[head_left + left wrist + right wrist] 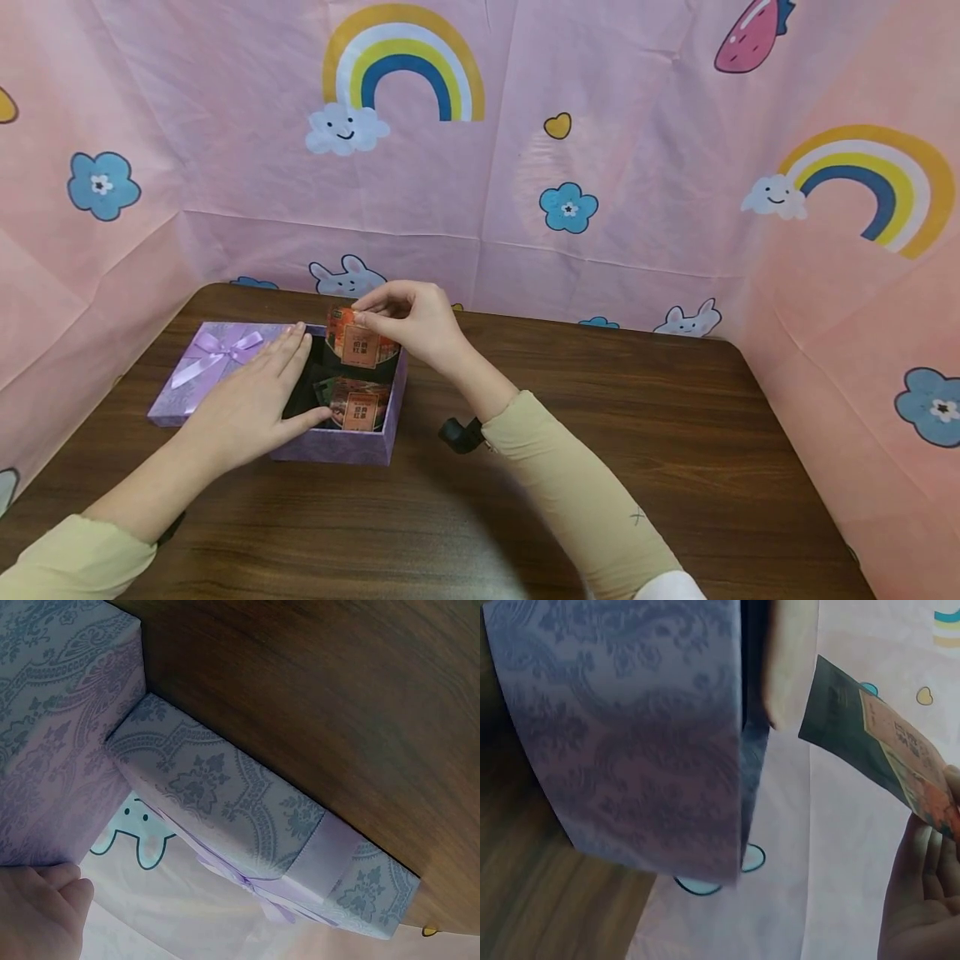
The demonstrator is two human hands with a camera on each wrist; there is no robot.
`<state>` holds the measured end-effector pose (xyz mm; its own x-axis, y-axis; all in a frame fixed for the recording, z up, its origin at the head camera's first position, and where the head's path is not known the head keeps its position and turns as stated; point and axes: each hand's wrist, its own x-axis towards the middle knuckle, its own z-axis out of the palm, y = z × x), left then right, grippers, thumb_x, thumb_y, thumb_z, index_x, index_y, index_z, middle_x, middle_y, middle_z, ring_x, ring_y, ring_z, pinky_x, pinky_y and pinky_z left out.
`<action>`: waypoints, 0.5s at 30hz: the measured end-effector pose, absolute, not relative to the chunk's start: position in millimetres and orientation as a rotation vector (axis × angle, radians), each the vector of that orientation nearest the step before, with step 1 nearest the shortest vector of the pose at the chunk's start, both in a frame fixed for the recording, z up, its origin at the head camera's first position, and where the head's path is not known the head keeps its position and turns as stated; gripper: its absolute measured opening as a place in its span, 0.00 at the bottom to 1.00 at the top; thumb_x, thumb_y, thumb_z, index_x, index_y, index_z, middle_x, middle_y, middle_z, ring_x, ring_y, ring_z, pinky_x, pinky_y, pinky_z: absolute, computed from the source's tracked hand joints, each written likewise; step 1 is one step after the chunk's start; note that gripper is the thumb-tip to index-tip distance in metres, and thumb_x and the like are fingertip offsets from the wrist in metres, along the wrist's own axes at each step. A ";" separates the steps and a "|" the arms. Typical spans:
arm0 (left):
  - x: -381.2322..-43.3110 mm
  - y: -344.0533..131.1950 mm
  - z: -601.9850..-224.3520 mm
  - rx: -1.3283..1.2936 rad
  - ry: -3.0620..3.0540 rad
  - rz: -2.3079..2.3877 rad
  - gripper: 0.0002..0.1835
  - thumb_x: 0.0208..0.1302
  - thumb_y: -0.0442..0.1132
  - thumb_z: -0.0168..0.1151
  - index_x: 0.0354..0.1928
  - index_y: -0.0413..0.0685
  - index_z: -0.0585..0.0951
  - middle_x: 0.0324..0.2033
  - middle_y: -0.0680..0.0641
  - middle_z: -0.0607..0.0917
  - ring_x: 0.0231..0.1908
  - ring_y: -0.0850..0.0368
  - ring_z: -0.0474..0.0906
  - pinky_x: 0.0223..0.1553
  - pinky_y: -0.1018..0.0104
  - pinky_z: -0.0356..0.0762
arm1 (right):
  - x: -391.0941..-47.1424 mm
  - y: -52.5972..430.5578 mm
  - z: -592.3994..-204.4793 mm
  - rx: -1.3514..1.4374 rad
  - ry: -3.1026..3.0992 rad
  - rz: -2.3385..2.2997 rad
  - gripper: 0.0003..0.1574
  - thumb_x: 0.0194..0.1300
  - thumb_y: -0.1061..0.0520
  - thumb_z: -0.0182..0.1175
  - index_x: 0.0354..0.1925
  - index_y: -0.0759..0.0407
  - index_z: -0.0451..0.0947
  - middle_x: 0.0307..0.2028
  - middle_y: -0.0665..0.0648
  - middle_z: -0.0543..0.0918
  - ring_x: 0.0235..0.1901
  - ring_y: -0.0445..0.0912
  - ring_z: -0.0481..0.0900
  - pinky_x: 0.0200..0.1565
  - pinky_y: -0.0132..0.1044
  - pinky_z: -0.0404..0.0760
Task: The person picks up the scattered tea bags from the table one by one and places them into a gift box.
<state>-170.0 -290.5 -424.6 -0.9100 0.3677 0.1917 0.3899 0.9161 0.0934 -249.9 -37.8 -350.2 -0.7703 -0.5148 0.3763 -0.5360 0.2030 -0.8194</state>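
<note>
A purple patterned box [337,450] stands uncovered at the left of the table, its inside dark. My right hand [420,321] pinches the upper right corner of an orange-and-dark tea sachet [360,343] at the back of the box. In the right wrist view this sachet [855,724] hangs from the fingertips, above the box. A second tea sachet [362,407] lies inside at the front. My left hand [251,404] rests along the left side of the box, fingers straight, thumb over the front rim near the second sachet.
The purple lid [198,387] with its ribbon bow [219,352] lies left of the box, partly behind the left hand. A brown wooden table [637,425] carries everything. Printed pink cloth [510,183] stands around the back and sides.
</note>
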 end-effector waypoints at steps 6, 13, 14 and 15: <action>-168.3 -291.2 -425.4 -0.574 -2.896 -0.222 0.58 0.70 0.69 0.62 0.81 0.28 0.55 0.82 0.27 0.54 0.81 0.30 0.54 0.79 0.34 0.61 | -247.0 -47.9 -364.7 1.057 -2.434 1.686 0.10 0.71 0.60 0.71 0.48 0.62 0.90 0.41 0.62 0.92 0.32 0.34 0.84 0.37 0.25 0.85; -169.8 -290.8 -425.6 -0.579 -2.891 -0.202 0.59 0.70 0.69 0.62 0.81 0.28 0.55 0.82 0.27 0.55 0.81 0.29 0.55 0.79 0.35 0.61 | -247.1 -50.1 -382.7 1.020 -2.496 1.675 0.08 0.71 0.60 0.71 0.46 0.61 0.91 0.40 0.61 0.92 0.30 0.32 0.82 0.36 0.23 0.83; -170.1 -290.7 -425.4 -0.578 -2.894 -0.201 0.59 0.70 0.70 0.62 0.81 0.28 0.54 0.82 0.27 0.55 0.81 0.29 0.55 0.79 0.34 0.61 | -247.0 -50.0 -384.9 1.019 -2.502 1.676 0.08 0.70 0.61 0.71 0.46 0.62 0.91 0.40 0.62 0.92 0.30 0.32 0.82 0.36 0.23 0.83; -170.2 -290.5 -425.0 -0.576 -2.897 -0.201 0.59 0.70 0.70 0.62 0.81 0.28 0.54 0.82 0.27 0.55 0.81 0.29 0.55 0.78 0.34 0.62 | -246.9 -49.9 -386.9 1.022 -2.505 1.677 0.07 0.70 0.61 0.71 0.46 0.62 0.91 0.40 0.62 0.93 0.30 0.32 0.82 0.36 0.23 0.83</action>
<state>-170.2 -290.5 -425.0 -0.9084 0.3657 0.2026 0.3902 0.9157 0.0965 -246.9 -49.9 -386.9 -0.7929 -0.5271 0.3056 -0.4835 0.2391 -0.8421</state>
